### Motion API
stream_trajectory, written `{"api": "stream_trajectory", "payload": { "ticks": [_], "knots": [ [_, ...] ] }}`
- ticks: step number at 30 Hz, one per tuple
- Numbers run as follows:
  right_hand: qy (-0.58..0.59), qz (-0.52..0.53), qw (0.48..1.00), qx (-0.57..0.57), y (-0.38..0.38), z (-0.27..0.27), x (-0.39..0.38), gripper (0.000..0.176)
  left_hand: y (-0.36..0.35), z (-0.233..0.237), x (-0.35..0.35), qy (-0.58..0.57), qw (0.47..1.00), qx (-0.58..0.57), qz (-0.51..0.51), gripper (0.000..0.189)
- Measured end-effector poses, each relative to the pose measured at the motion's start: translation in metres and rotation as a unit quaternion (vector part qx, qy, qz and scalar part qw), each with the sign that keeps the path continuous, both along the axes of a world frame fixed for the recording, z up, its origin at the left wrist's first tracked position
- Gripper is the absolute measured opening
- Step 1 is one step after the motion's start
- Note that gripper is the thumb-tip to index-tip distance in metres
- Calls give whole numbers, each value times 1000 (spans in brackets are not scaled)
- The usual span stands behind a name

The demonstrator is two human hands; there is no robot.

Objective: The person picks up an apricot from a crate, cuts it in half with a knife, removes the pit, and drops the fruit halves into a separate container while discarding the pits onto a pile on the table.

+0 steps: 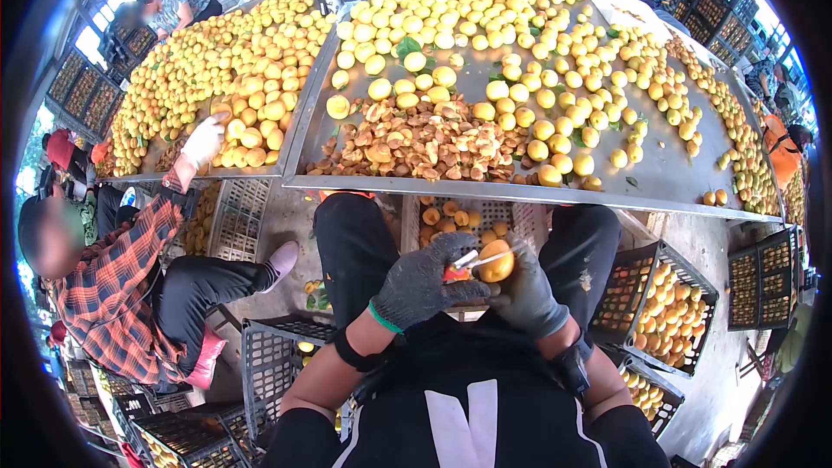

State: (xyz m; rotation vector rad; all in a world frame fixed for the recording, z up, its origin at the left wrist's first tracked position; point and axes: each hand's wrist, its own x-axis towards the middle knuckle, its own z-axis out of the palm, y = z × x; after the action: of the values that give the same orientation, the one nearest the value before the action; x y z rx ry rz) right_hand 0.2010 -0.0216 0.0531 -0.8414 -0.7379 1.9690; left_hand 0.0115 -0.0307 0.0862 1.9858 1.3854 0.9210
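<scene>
In front of my lap, my left hand [425, 277], in a dark grey glove with a green cuff, is closed around a small knife [462, 265]. The knife shows white and red at the handle, and its thin pale blade lies across a persimmon [497, 266]. My right hand [530, 290], in a grey glove, grips that orange persimmon from the right side. Both hands meet close together around the fruit. Below the table edge, between my knees, stands a light crate [411, 227] with several persimmons in it.
A metal table [416, 184] spans ahead, bearing many persimmons [537, 95] and a heap of brown cut scraps [425, 140]. A co-worker in a plaid shirt [121, 286] sits at left, one gloved hand on the fruit. Black crates [667, 303] flank me; more people sit around the table.
</scene>
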Motion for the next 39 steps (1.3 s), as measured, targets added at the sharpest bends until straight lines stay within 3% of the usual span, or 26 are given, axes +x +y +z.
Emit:
{"api": "stream_trajectory", "payload": {
  "ticks": [1,2,3,5,7,9,10,14,16,17,18,19,20,21,22,23,25,26,30,32,33,35,36,38,39],
  "knots": [
    [-64,-5,985,157,-5,-1,-1,38,2,-1,1,-5,1000,10,-21,69],
    [-150,24,951,269,-4,-3,-3,39,3,8,1,34,997,-66,-38,77],
    [-152,22,951,268,-4,-7,-1,39,4,7,0,34,996,-67,-40,77],
    [-269,62,870,408,-3,-9,3,50,6,4,0,58,995,-8,-77,79],
    [-296,124,877,358,-2,4,5,46,8,5,2,70,991,25,-110,80],
    [-362,100,824,425,-2,4,1,43,8,4,3,82,985,57,-141,81],
    [-294,71,866,399,-2,7,-5,38,8,1,4,80,986,79,-126,80],
    [-355,55,841,404,5,-10,-3,34,11,-19,9,14,992,97,-80,77],
    [-397,67,780,479,4,-1,-2,34,11,-17,9,18,990,119,-79,76],
    [-397,66,780,478,2,5,-3,34,10,-14,8,22,987,140,-77,75],
    [-269,80,906,318,-1,13,-6,37,10,-13,9,22,987,138,-79,75],
    [-126,89,978,141,-2,16,-7,39,10,-12,10,4,986,147,-79,74],
    [-127,88,978,139,-2,9,-5,39,10,-12,11,-13,984,156,-80,74],
    [-293,62,908,292,1,-5,-1,43,11,-13,13,-15,984,157,-83,74],
    [-444,34,786,429,4,-18,1,47,12,-16,14,-37,987,137,-71,71],
    [-444,33,785,430,4,-29,-2,47,11,-17,14,-57,990,115,-58,69],
    [-416,-90,806,412,0,-44,-13,51,9,-19,21,-90,986,133,-44,65],
    [-503,-90,706,490,1,-19,-12,53,9,-19,24,-123,980,150,-32,62],
    [-505,-139,666,531,6,-6,-17,56,8,-12,28,-178,977,116,-35,55],
    [-495,-246,611,567,8,7,-25,43,9,-10,32,-197,972,126,-19,53],
    [-495,-248,609,568,11,15,-26,43,9,-9,35,-197,972,128,-21,53],
    [-422,-225,701,529,14,29,-29,25,5,-6,41,-279,958,67,12,50],
    [-423,-227,700,529,16,35,-33,25,3,-3,43,-279,958,68,9,50],
    [-252,-251,844,402,20,45,-39,29,0,3,49,-346,936,-19,69,43],
    [-251,-250,843,405,23,46,-39,29,1,3,53,-346,936,-17,69,43]
  ]
}}
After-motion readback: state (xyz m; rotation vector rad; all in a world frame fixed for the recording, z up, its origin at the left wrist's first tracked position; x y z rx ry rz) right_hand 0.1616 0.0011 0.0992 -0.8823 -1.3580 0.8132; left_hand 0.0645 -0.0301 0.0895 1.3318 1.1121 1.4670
